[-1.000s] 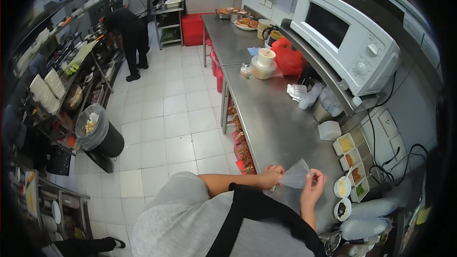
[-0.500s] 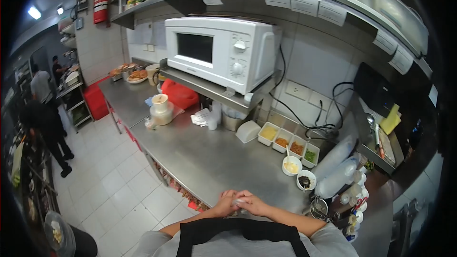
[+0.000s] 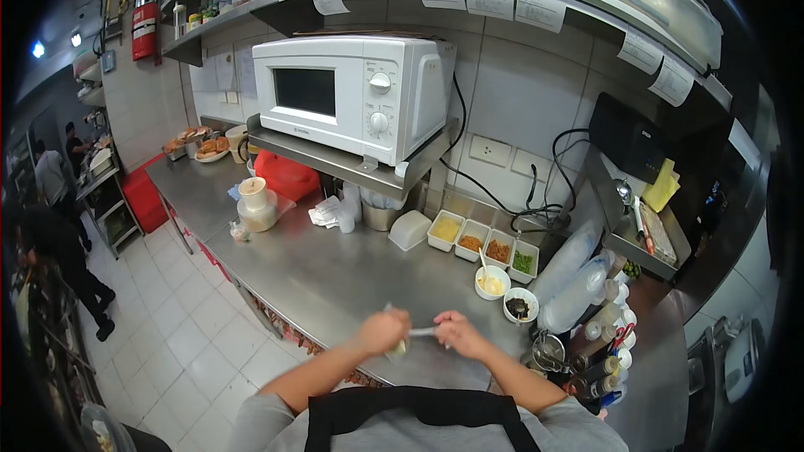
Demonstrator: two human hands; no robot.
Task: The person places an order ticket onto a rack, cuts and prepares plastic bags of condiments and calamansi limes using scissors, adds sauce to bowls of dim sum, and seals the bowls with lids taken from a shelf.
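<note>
Over the front edge of the steel counter, my left hand [image 3: 383, 332] is closed in a blurred fist. My right hand [image 3: 459, 336] is a short way to its right, its fingers pinched together. Between them stretches a whitish strip [image 3: 424, 331] that looks like twisted plastic, gripped at both ends. A small pale bit shows below my left fist; what it is I cannot make out. Beyond my right hand stand a white bowl of creamy yellow food [image 3: 492, 285] with a spoon handle and a white bowl of dark food [image 3: 519, 308].
White tubs of chopped food [image 3: 471, 238] line the wall, beside squeeze bottles [image 3: 599, 339] and a metal strainer [image 3: 548, 351]. A white microwave [image 3: 352, 96] sits on a raised shelf. Stacked plastic containers [image 3: 258, 209] stand farther left. Several people are at the far left, one bending [image 3: 63, 259].
My hands were together near the counter's edge; now they are apart and farther forward, with the whitish strip stretched between them. The whole view has shifted a little.
</note>
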